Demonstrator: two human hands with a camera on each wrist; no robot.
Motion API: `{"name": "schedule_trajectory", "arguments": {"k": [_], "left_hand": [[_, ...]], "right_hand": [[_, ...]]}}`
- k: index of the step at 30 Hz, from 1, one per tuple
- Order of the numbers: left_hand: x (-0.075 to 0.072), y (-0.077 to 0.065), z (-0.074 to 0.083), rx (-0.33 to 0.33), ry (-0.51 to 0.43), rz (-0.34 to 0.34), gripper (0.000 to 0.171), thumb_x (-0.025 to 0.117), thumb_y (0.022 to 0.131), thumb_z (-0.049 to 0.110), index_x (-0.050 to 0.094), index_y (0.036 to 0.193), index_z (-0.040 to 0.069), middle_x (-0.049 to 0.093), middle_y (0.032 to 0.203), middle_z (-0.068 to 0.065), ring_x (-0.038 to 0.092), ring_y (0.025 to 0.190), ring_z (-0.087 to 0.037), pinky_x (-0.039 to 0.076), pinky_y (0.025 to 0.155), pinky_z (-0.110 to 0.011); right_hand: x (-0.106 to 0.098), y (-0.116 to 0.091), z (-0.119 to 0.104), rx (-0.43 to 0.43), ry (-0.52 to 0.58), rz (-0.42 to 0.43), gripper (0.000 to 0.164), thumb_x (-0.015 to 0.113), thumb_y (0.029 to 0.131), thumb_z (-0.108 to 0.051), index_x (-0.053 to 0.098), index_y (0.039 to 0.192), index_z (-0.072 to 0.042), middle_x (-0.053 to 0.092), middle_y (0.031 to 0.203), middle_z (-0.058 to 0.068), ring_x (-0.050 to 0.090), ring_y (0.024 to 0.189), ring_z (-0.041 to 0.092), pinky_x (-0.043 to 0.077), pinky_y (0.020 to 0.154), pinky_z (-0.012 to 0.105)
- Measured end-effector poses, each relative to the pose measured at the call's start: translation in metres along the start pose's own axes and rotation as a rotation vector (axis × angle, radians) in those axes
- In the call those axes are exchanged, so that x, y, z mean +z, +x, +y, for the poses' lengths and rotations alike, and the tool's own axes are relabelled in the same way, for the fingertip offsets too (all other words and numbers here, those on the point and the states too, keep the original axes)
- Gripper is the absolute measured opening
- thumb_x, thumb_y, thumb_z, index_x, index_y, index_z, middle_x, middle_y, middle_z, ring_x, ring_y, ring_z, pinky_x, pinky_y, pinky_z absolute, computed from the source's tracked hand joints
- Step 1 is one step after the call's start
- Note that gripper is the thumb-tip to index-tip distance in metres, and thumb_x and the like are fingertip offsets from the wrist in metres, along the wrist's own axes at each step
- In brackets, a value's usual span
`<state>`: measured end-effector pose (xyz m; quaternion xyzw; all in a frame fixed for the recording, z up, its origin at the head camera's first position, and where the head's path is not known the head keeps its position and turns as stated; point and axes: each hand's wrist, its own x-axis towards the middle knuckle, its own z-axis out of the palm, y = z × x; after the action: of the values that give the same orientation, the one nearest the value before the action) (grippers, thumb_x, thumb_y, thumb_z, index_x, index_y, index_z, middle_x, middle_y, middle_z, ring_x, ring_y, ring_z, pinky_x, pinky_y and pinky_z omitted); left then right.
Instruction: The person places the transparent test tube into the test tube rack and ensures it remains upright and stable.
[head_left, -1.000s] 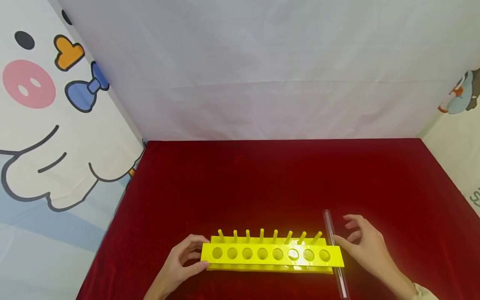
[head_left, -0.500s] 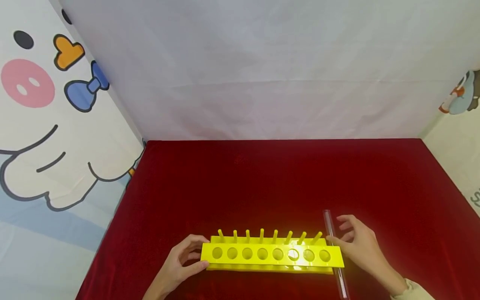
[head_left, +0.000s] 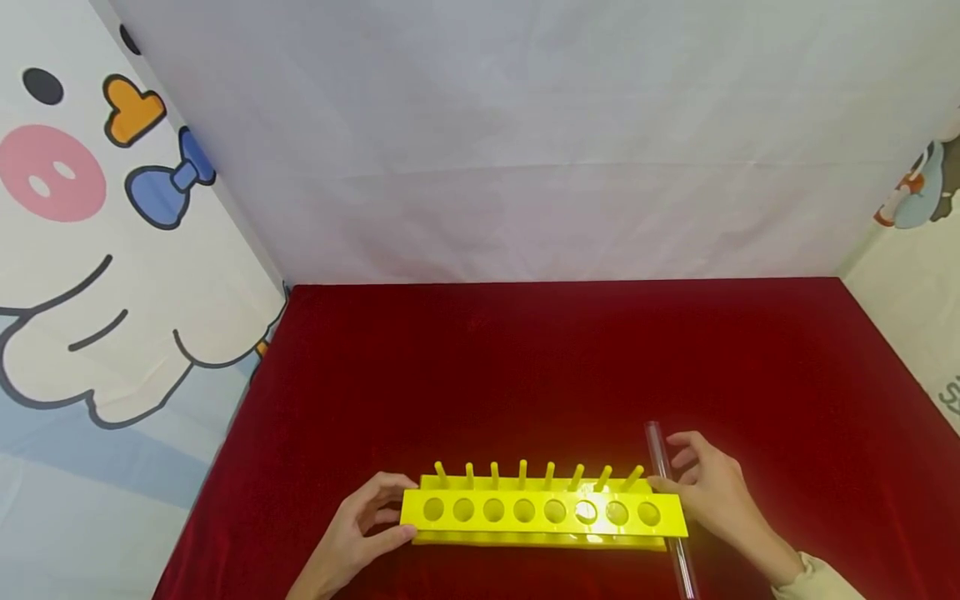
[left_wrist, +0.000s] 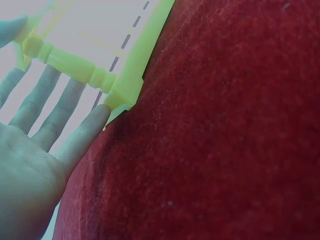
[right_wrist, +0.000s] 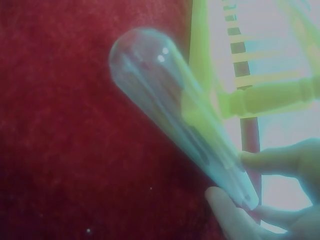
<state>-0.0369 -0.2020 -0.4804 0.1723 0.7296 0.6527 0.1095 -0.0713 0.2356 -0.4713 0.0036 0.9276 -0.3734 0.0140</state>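
Observation:
A yellow test tube rack (head_left: 540, 514) with a row of round holes and upright pegs stands near the front of the table. My left hand (head_left: 360, 529) grips the rack's left end, its thumb at the front corner and fingers behind. In the left wrist view, the fingers (left_wrist: 37, 97) lie along the end crossbar (left_wrist: 70, 65). A clear test tube (head_left: 681, 567) lies lengthwise at the rack's right end, partly hidden by the top plate. My right hand (head_left: 712, 492) holds thumb and fingertips on either side of it. In the right wrist view, the tube's rounded end (right_wrist: 142, 55) points toward the camera.
Dark red cloth (head_left: 465, 367) covers the table. Behind it hangs a pale curtain (head_left: 555, 167), and a cartoon-printed sheet (head_left: 187, 292) borders the left side. Another printed sheet (head_left: 911, 300) is at the right.
My right hand has moved left, closing in on the test tube and the rack's right end. The rack, the tube and my left hand stay in place.

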Motion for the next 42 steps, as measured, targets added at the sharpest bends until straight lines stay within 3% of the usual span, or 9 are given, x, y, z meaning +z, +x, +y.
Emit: {"name": "schedule_trajectory", "arguments": {"k": [15, 20, 29, 42], "left_hand": [[-0.001, 0.001, -0.001, 0.030, -0.019, -0.012, 0.039, 0.062, 0.088, -0.002, 0.047, 0.125, -0.004, 0.058, 0.118, -0.017, 0.059, 0.101, -0.024, 0.055, 0.077, -0.037], [0.000, 0.001, -0.002, 0.031, -0.025, -0.016, 0.039, 0.060, 0.088, -0.003, 0.047, 0.125, -0.004, 0.058, 0.118, -0.017, 0.059, 0.101, -0.025, 0.055, 0.078, -0.037], [0.002, 0.000, -0.002, 0.012, -0.029, -0.014, 0.039, 0.060, 0.089, -0.002, 0.048, 0.125, -0.003, 0.057, 0.117, -0.017, 0.059, 0.101, -0.024, 0.055, 0.078, -0.036], [0.000, 0.002, -0.003, 0.005, -0.023, 0.004, 0.038, 0.062, 0.088, -0.001, 0.049, 0.124, -0.001, 0.058, 0.117, -0.018, 0.059, 0.100, -0.023, 0.055, 0.075, -0.037]], "right_hand": [[-0.002, 0.001, -0.004, 0.053, 0.026, -0.032, 0.056, 0.082, 0.070, -0.011, 0.055, 0.117, 0.005, 0.060, 0.083, 0.009, 0.059, 0.063, 0.016, 0.050, 0.053, 0.027], [-0.002, 0.000, -0.005, 0.092, 0.078, -0.043, 0.055, 0.079, 0.070, -0.005, 0.054, 0.117, 0.006, 0.060, 0.081, 0.011, 0.059, 0.061, 0.016, 0.051, 0.044, 0.028], [-0.009, -0.003, -0.002, 0.133, 0.182, -0.061, 0.056, 0.077, 0.071, -0.001, 0.053, 0.121, 0.007, 0.061, 0.086, 0.014, 0.063, 0.065, 0.020, 0.053, 0.044, 0.032], [-0.031, -0.002, -0.009, 0.037, 0.208, 0.035, 0.053, 0.077, 0.074, -0.002, 0.054, 0.122, 0.000, 0.062, 0.090, 0.015, 0.064, 0.064, 0.015, 0.054, 0.048, 0.030]]}}
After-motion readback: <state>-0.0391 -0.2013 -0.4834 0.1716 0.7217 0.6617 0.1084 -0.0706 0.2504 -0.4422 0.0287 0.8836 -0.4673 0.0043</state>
